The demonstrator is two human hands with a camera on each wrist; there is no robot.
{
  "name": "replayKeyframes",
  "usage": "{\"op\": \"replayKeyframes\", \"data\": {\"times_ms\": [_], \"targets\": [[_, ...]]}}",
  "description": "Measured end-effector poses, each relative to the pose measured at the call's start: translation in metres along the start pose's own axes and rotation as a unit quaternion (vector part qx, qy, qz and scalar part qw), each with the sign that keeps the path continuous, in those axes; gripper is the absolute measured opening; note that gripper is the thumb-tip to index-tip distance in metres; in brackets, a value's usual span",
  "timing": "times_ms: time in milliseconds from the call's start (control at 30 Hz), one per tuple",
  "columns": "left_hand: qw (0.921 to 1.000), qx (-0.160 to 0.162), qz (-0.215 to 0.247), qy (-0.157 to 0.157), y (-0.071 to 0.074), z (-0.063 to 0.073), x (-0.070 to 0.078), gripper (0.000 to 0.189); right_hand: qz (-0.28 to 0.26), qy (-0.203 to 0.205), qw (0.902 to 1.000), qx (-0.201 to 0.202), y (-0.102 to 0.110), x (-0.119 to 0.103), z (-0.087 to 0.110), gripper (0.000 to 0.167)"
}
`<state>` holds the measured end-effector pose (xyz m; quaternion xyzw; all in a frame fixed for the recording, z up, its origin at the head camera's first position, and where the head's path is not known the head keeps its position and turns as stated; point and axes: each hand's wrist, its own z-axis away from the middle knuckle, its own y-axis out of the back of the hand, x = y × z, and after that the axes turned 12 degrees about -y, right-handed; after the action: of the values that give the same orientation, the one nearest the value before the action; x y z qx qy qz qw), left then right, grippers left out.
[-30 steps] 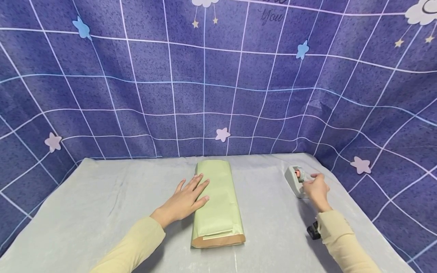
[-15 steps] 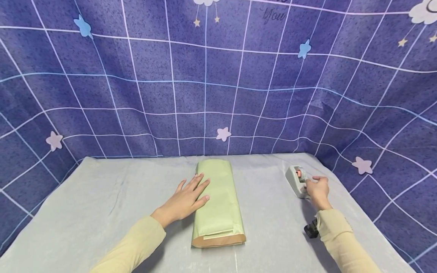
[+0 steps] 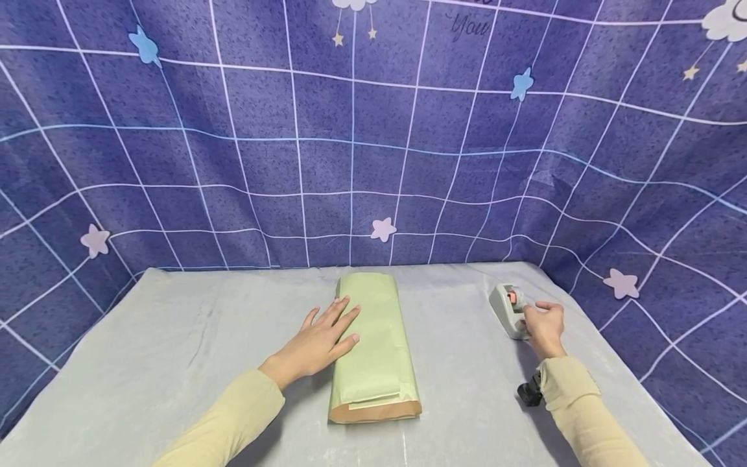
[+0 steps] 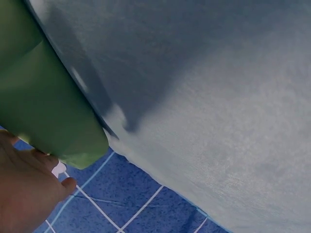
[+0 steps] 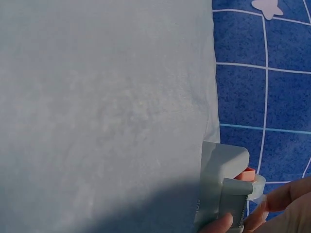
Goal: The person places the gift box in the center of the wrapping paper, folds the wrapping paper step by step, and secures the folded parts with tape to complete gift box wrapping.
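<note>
"Question, what step are we on?"
"Getting at the tape (image 5: 258, 188), I'd guess. Right hand (image 3: 544, 327) reaches out, thumb and fingers curled about the tape dispenser's (image 3: 503, 316) near end; can't tell if any strip's pinched. Next probably needs a clean pull."
"And the left hand (image 3: 318, 340)?"
"Fingers spread over the green package (image 3: 373, 350) mid-tabletop (image 3: 461, 370), gripping nothing, forearm slanting in."

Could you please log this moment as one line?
left hand: rests on green paper package | right hand: at tape dispenser, grip unclear | both items: on grey cloth
</note>
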<state>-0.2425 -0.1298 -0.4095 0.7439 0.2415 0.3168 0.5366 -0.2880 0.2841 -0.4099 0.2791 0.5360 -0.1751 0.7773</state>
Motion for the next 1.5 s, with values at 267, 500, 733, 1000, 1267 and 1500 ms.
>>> {"op": "replayKeyframes", "data": {"times_ms": [267, 500, 733, 1000, 1267, 1500], "targets": [[1.0, -0.003, 0.0, 0.001, 0.0, 0.001, 0.0, 0.059, -0.04, -0.012, 0.9991, -0.004, 0.001, 0.0, 0.0, 0.028], [1.0, -0.004, 0.003, 0.002, 0.0, 0.001, 0.001, 0.059, -0.111, -0.024, 0.9933, -0.022, 0.004, 0.0, -0.001, 0.014], [1.0, -0.006, 0.004, 0.003, 0.0, 0.001, 0.001, 0.059, -0.125, -0.012, 0.9913, -0.04, 0.008, -0.001, 0.0, 0.011], [1.0, -0.008, 0.003, 0.003, 0.0, 0.001, 0.001, 0.06, 0.025, 0.006, 0.9976, -0.065, 0.029, 0.001, 0.004, 0.01], [1.0, -0.007, 0.003, 0.003, 0.0, 0.001, 0.0, 0.06, 0.134, 0.028, 0.981, -0.138, 0.04, 0.0, 0.008, 0.044], [1.0, -0.007, 0.004, 0.003, 0.0, 0.0, -0.001, 0.06, 0.174, 0.027, 0.9705, -0.164, 0.046, 0.001, 0.007, 0.063]]}}
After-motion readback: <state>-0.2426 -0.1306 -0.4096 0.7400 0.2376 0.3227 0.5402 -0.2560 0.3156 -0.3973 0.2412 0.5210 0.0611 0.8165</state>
